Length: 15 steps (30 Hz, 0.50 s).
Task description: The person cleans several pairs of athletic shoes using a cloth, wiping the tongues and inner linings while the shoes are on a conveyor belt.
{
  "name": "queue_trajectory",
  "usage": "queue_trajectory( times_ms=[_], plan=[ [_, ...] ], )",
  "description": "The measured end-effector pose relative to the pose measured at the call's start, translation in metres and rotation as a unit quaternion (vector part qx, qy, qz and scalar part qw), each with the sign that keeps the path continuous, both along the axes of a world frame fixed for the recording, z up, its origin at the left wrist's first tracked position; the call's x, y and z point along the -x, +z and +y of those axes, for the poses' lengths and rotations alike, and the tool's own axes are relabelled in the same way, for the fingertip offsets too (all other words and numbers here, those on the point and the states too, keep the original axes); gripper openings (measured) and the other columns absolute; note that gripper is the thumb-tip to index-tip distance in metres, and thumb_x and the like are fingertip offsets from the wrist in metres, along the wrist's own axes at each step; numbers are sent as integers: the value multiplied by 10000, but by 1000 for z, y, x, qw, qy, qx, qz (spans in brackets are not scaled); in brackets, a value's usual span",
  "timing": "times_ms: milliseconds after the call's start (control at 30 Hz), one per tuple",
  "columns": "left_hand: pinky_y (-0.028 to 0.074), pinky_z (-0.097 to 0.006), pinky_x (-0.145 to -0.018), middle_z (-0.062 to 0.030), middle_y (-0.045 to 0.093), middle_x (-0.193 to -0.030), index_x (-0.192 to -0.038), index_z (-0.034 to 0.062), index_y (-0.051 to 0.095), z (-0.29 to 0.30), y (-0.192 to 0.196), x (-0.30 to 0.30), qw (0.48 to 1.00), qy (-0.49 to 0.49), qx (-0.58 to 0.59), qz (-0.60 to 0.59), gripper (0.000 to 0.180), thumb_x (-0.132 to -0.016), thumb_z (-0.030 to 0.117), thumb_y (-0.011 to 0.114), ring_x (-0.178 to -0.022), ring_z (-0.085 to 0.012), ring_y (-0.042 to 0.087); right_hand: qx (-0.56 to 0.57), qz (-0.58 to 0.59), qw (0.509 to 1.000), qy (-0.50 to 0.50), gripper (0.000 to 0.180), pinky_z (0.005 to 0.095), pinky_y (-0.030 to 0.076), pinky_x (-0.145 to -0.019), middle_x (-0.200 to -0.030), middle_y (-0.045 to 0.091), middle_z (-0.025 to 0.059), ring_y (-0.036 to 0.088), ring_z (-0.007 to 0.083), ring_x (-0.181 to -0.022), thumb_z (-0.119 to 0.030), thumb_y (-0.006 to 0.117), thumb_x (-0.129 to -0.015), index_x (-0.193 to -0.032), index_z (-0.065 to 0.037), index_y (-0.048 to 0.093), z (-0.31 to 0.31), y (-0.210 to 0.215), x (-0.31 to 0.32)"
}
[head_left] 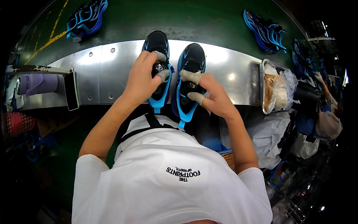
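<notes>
Two black running shoes with bright blue trim stand side by side, toes pointing away from me, at the edge of the metal counter. On the left shoe point(156, 42), my left hand point(140, 82) has its thumb and forefinger around the tongue point(159, 67), which bears a round pale emblem. My right hand point(218, 95) grips the tongue of the right shoe point(192, 56) in the same way, beside a similar emblem. Pale fabric covers sit on the thumb and forefinger tips of both hands. Blue heel loops hang toward me; what my other fingers touch is hidden.
Beyond the metal counter point(93, 74) runs a green surface with more blue-black shoes point(87, 18), point(264, 31). At left lie a purple rolled item point(39, 84) and a dark flat panel point(71, 90). A metal tray point(263, 100) of plastic-wrapped items stands right, near a co-worker's arm point(323, 84).
</notes>
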<state>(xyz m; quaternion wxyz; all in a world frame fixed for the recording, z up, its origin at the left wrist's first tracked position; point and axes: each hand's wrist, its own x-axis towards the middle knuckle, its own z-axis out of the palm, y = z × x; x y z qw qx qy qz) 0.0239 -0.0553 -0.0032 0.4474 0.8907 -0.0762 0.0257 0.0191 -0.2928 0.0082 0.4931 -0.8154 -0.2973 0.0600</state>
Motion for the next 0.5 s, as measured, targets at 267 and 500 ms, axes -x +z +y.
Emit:
queue_trajectory(
  times_ms=[267,500],
  plan=[
    [455,-287,-747,-60,535,-959,-1136,34,630,6,-4,-2,998,-55,28,19,350,-795,23,709,-796,-164,520,85,-56,992,-78,496,339,471,-829,-999,632,90,551,269,-925,-63,767,-760,-1242,-89,655,6,-11,9],
    [463,-287,-750,-57,527,-976,-1093,27,652,4,-4,0,999,-32,39,1,299,-801,28,716,-803,-167,540,-20,48,998,-23,421,328,458,-816,-934,600,45,535,229,-888,-130,792,-742,-1152,-95,703,-5,-7,-1]
  ],
)
